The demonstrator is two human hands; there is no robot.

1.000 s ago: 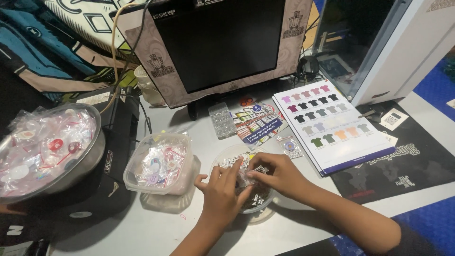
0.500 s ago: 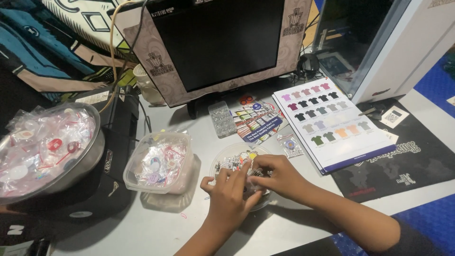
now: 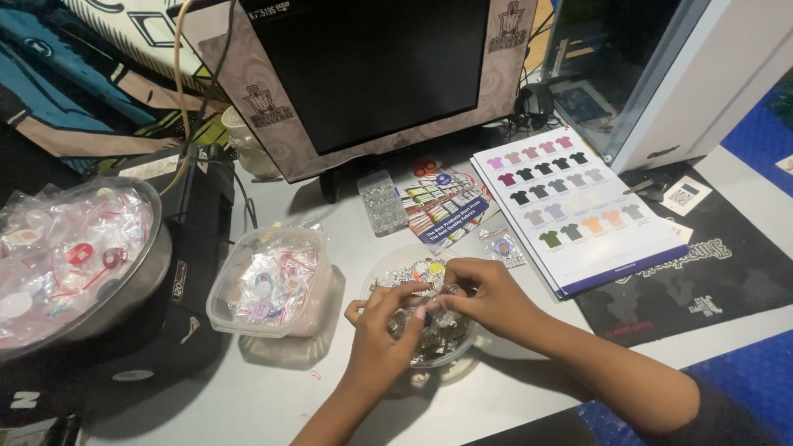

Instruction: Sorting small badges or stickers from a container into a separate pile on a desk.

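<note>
Clear plastic, the round tub of small keychain pieces sits on the grey table before the monitor, and both hands work in it: the left hand and right hand pinch one piece together (sorting or picking, seemingly). Next calls for lifting it free. Since earlier, the hands have drawn slightly closer.

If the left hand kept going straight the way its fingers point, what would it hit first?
Probably the right hand: the left hand points up and right across the round clear bowl of small pieces, where both hands' fingertips nearly meet. Depth is hard to judge.
</note>
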